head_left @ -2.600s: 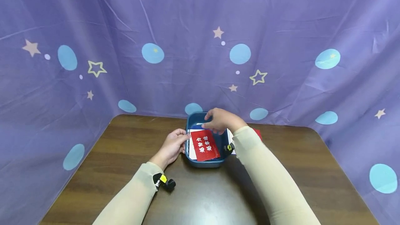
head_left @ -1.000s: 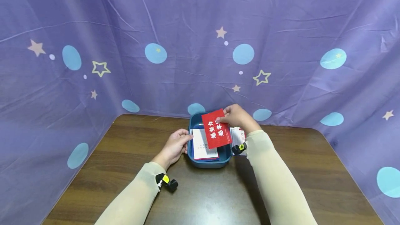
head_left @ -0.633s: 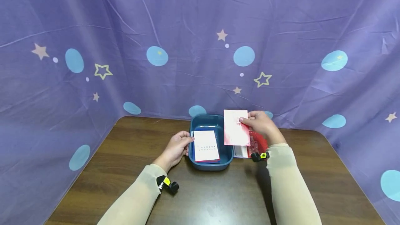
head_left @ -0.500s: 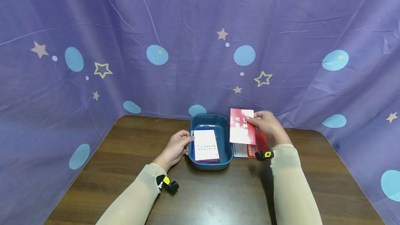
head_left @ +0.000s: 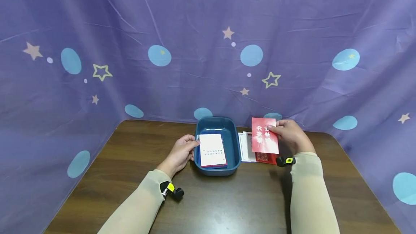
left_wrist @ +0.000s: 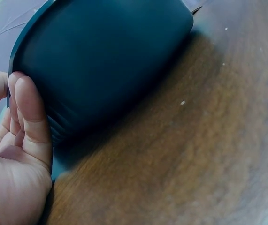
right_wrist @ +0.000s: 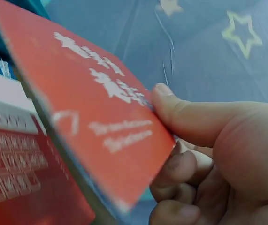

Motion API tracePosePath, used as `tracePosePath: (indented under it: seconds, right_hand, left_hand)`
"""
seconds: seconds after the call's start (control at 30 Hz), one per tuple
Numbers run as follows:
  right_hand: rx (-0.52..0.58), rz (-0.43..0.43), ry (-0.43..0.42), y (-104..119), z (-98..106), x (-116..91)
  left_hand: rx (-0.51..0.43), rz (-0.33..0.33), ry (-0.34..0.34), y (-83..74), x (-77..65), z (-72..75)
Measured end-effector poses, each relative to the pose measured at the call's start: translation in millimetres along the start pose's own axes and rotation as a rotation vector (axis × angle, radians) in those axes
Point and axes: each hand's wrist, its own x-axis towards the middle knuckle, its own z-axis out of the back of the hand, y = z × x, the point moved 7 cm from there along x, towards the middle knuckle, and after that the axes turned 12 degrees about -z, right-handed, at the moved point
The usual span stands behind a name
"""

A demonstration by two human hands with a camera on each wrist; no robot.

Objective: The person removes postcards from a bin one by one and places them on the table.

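Note:
My left hand grips the left rim of a dark blue plastic bin, thumb over the edge and fingers along the outer wall. Inside the bin lies a stack of cards, a white card with small print on top. Off to the bin's right, my right hand pinches a red card with white characters between thumb and fingers. The held card is tilted in the right wrist view. Below it on the table lie a white card and a red printed card, both partly covered.
The brown wooden table runs back to a purple curtain with stars and dots. The curtain stands close behind the bin. A small camera is strapped to each wrist.
My right hand has lifted the red card out of the bin and carried it right, over the cards on the table. The white card is uncovered. My left hand stays on the rim.

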Motion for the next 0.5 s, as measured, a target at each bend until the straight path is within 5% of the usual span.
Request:
tracePosePath:
  seconds: [0.5]
  right_hand:
    - [-0.119, -0.094, 0.042, -47.2, 13.0, 16.3]
  left_hand:
    - [-0.041, -0.003, 0.018, 1.8, 0.6, -0.2]
